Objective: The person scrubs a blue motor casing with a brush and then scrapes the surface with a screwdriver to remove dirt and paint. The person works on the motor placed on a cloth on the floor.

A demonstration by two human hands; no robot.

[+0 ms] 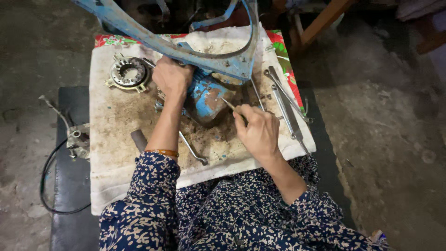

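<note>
A worn blue metal housing (206, 98) with rusty patches lies on a dirty white cloth (111, 135), under a blue metal frame (204, 56). My left hand (172, 76) grips the housing's upper left side. My right hand (258, 130) pinches a thin metal tool (227, 104) whose tip points at the housing's right face.
A round stator ring (127, 72) sits at the cloth's upper left. Several long wrenches (285, 104) lie on the right, one bent wrench (193, 148) near the front. A small part with a black cable (76, 139) rests on the dark bench at left. Concrete floor surrounds.
</note>
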